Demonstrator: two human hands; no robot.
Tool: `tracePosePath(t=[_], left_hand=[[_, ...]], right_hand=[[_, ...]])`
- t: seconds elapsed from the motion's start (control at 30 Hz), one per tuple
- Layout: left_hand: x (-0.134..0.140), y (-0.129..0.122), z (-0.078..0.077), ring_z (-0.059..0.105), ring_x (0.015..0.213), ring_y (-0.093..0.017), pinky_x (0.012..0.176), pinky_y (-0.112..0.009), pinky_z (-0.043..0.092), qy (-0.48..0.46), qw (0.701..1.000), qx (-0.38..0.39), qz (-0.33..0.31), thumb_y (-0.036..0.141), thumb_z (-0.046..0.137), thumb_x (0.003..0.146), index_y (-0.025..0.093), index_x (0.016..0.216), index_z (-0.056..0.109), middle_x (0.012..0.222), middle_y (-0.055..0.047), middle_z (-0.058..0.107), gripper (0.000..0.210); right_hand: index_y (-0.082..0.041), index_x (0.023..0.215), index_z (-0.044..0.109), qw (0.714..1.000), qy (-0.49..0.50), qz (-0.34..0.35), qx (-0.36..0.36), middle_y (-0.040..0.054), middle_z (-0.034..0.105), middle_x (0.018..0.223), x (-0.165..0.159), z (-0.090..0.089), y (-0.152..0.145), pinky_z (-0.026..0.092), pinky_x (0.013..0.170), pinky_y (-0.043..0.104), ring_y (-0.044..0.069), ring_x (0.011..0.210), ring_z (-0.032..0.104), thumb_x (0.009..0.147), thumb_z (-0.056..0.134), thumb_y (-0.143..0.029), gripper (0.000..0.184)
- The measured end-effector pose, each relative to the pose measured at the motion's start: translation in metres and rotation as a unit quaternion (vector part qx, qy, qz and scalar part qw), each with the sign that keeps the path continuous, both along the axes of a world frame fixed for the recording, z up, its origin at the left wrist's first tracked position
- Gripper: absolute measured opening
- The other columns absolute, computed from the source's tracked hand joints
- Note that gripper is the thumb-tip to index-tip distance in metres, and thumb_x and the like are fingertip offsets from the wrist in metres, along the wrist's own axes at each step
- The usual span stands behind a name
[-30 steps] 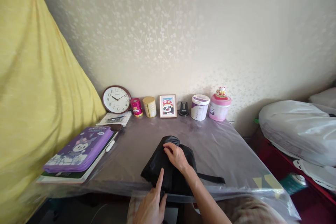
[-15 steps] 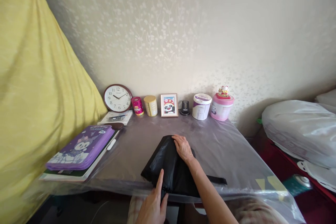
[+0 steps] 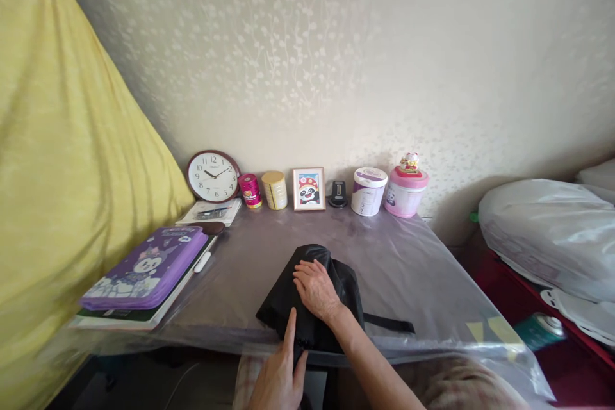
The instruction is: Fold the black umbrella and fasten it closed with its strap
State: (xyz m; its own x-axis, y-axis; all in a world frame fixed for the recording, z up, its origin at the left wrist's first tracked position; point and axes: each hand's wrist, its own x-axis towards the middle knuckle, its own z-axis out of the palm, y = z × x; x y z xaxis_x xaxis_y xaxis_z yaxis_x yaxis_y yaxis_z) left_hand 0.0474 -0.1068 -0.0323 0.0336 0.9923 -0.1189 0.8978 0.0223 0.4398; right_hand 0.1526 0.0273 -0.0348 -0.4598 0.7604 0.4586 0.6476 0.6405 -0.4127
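Note:
A black folding umbrella, collapsed but with its canopy loose and spread, lies near the front edge of the table. My left hand is closed around its handle end below the edge, with the index finger stretched along the fabric; the handle itself is mostly hidden. Across the middle of the canopy rests my right hand, fingers extended and flat on the cloth. A black strap sticks out to the right of the umbrella along the tabletop.
Plastic film covers the table. At left, a purple zip case lies on books. Along the wall stand a clock, a pink can, a yellow-lidded jar, a picture frame and tubs.
My right hand has slid left and nearer across the canopy, from its far edge to its middle. The fabric has shifted beneath it. My left hand keeps its place.

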Motion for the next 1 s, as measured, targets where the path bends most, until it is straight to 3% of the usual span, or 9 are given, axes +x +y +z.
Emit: tracePosePath(t=[0.1, 0.23, 0.33, 0.43, 0.53, 0.63, 0.77, 0.87, 1.0], left_hand=[[0.000, -0.001, -0.004, 0.061, 0.101, -0.017, 0.081, -0.023, 0.044, -0.027, 0.999, -0.017, -0.023, 0.025, 0.024, 0.090, 0.004, 0.142, 0.007, 0.121, -0.015, 0.058, 0.059], [0.001, 0.000, -0.005, 0.062, 0.098, -0.020, 0.080, -0.026, 0.045, -0.007, 0.999, -0.053, 0.002, 0.027, 0.025, 0.089, 0.000, 0.140, 0.014, 0.117, -0.018, 0.060, 0.059], [0.001, 0.000, -0.004, 0.063, 0.096, -0.019, 0.079, -0.025, 0.045, -0.011, 0.999, -0.037, -0.002, 0.028, 0.024, 0.090, 0.003, 0.141, 0.008, 0.118, -0.016, 0.059, 0.059], [-0.001, 0.000, -0.006, 0.064, 0.094, -0.018, 0.080, -0.025, 0.045, -0.018, 1.000, -0.024, -0.008, 0.029, 0.022, 0.090, 0.005, 0.142, 0.004, 0.115, -0.014, 0.062, 0.060], [-0.003, 0.000, -0.012, 0.064, 0.094, -0.020, 0.082, -0.028, 0.045, -0.017, 0.999, -0.029, -0.012, 0.030, 0.022, 0.090, 0.003, 0.142, 0.006, 0.114, -0.015, 0.063, 0.060], [-0.003, 0.001, -0.013, 0.063, 0.097, -0.020, 0.082, -0.028, 0.045, -0.019, 0.999, -0.028, -0.007, 0.030, 0.023, 0.090, 0.004, 0.142, 0.008, 0.116, -0.014, 0.061, 0.060], [-0.002, 0.000, -0.006, 0.058, 0.106, -0.018, 0.089, -0.027, 0.043, -0.022, 1.000, -0.009, -0.014, 0.030, 0.023, 0.090, 0.008, 0.143, 0.003, 0.125, -0.011, 0.055, 0.060], [-0.001, -0.001, 0.000, 0.051, 0.116, -0.016, 0.094, -0.025, 0.039, -0.032, 0.999, -0.023, -0.010, 0.028, 0.023, 0.090, 0.009, 0.143, 0.001, 0.135, -0.011, 0.045, 0.060], [-0.001, -0.001, -0.003, 0.049, 0.117, -0.014, 0.094, -0.024, 0.039, -0.061, 0.997, -0.040, -0.005, 0.028, 0.021, 0.091, 0.010, 0.142, -0.002, 0.141, -0.011, 0.037, 0.059]], right_hand=[[-0.021, 0.089, 0.067, 0.997, -0.033, 0.073, -0.017, 0.0032, 0.069, 0.100, -0.007, 0.005, -0.013, 0.024, 0.105, 0.040, 0.017, 0.109, 0.054, 0.086, 0.049, -0.019, 0.019], [-0.021, 0.092, 0.066, 0.978, -0.010, 0.203, -0.052, 0.0007, 0.070, 0.092, -0.003, 0.022, -0.028, 0.038, 0.094, 0.028, 0.012, 0.092, 0.061, 0.091, 0.043, -0.026, 0.024], [-0.019, 0.100, 0.064, 0.988, 0.067, 0.137, -0.031, 0.0041, 0.068, 0.099, 0.007, 0.025, -0.029, 0.042, 0.088, 0.024, 0.013, 0.099, 0.059, 0.092, 0.040, -0.025, 0.026], [-0.019, 0.098, 0.065, 0.995, 0.068, 0.070, -0.002, 0.0051, 0.068, 0.101, 0.011, 0.017, -0.027, 0.034, 0.100, 0.034, 0.017, 0.110, 0.054, 0.089, 0.045, -0.022, 0.022], [-0.022, 0.095, 0.066, 0.991, 0.051, 0.120, -0.017, 0.0018, 0.069, 0.098, 0.008, 0.012, -0.032, 0.027, 0.106, 0.040, 0.016, 0.109, 0.055, 0.089, 0.046, -0.023, 0.020], [-0.024, 0.098, 0.065, 0.978, 0.093, 0.173, -0.069, -0.0003, 0.070, 0.096, 0.009, 0.018, -0.039, 0.039, 0.097, 0.029, 0.012, 0.097, 0.061, 0.090, 0.044, -0.027, 0.023], [-0.022, 0.095, 0.066, 0.969, 0.223, 0.004, -0.104, 0.0024, 0.069, 0.095, 0.036, 0.019, -0.028, 0.048, 0.083, 0.025, 0.014, 0.091, 0.063, 0.090, 0.042, -0.031, 0.026], [-0.021, 0.095, 0.065, 0.961, 0.217, -0.143, -0.096, 0.0045, 0.069, 0.094, 0.066, 0.003, -0.012, 0.048, 0.083, 0.032, 0.018, 0.089, 0.063, 0.087, 0.044, -0.028, 0.023], [-0.021, 0.095, 0.065, 0.971, 0.131, -0.177, -0.090, 0.0048, 0.069, 0.095, 0.089, -0.023, -0.005, 0.047, 0.085, 0.036, 0.020, 0.091, 0.062, 0.084, 0.041, -0.018, 0.027]])
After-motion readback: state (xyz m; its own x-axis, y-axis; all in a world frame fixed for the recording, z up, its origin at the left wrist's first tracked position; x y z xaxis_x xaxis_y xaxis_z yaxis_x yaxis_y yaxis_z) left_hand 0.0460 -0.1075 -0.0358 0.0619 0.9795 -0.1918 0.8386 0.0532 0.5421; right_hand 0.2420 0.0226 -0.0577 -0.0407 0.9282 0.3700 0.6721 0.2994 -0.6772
